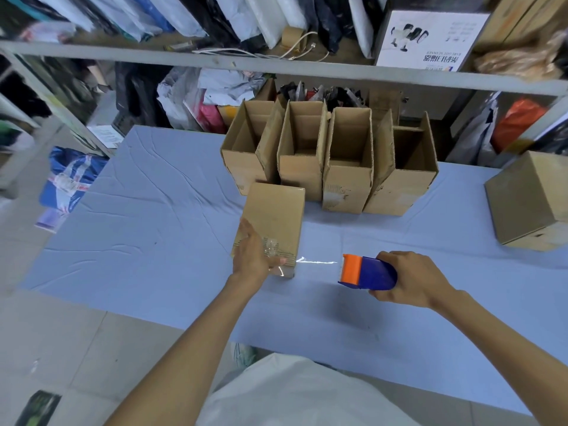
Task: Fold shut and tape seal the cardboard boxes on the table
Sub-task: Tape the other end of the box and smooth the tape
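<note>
The left hand (253, 256) covers the near left corner of the closed box (276, 216), so the tape end under it cannot be judged. The fingertips of the right hand (412, 278) are hidden under the tape dispenser (367, 272). The far-right box (528, 198) is cut off by the picture's edge. The bags (46, 29) on the shelf (92, 49) at the left are blurred. The print on the white carton (430, 38) is too small to read.

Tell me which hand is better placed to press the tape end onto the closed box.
Probably the left hand: it lies on the closed box beside the tape; the right hand grips the dispenser, apart from it.
</note>
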A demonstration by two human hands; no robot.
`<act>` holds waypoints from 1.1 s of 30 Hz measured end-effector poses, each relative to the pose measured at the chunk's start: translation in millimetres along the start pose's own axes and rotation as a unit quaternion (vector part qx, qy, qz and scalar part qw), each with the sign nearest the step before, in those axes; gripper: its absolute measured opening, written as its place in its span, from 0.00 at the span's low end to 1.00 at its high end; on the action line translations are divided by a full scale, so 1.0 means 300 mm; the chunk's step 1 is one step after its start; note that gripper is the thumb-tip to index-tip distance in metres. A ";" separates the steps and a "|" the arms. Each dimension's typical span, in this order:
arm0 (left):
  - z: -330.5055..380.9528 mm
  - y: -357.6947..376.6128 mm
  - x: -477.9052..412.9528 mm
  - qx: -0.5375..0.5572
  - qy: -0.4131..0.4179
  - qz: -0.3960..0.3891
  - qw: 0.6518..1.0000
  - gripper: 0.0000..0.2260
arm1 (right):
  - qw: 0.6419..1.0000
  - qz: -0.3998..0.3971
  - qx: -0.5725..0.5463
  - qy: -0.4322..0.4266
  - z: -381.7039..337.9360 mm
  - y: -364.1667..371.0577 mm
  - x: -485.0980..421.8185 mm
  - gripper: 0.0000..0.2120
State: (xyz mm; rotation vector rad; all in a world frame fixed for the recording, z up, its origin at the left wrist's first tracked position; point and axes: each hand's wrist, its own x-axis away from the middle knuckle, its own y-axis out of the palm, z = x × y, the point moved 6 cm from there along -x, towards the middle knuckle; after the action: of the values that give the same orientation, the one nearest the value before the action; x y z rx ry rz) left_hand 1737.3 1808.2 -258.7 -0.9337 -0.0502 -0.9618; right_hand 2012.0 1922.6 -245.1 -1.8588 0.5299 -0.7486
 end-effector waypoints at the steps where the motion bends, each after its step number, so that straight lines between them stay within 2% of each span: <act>1: 0.003 -0.001 0.003 -0.010 0.007 0.003 1.000 0.55 | 1.000 0.001 0.001 0.000 0.003 0.001 -0.002 0.21; 4: -0.004 -0.009 0.020 -0.034 0.014 0.025 0.999 0.52 | 1.000 0.003 0.000 -0.001 0.008 0.002 -0.006 0.21; 11: -0.063 -0.010 0.050 0.015 -0.004 0.066 0.998 0.50 | 1.000 0.011 -0.002 0.004 0.006 0.007 -0.004 0.19; 22: 0.010 0.005 0.053 -0.172 0.006 0.046 0.984 0.40 | 1.000 0.006 0.005 0.006 -0.002 0.002 -0.005 0.19; 31: -0.006 -0.001 0.034 -0.217 0.010 0.017 0.976 0.37 | 1.000 0.010 0.008 0.002 -0.012 -0.012 -0.007 0.19; 33: -0.004 -0.018 0.028 -0.236 0.017 0.040 0.971 0.35 | 1.000 0.009 0.011 0.002 -0.013 -0.013 -0.006 0.19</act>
State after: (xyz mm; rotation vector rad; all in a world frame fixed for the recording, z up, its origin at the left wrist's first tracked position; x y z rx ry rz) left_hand 1738.2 1800.4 -252.4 -1.3446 0.2550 -0.9304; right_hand 2007.9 1922.8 -240.7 -1.8301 0.5384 -0.7447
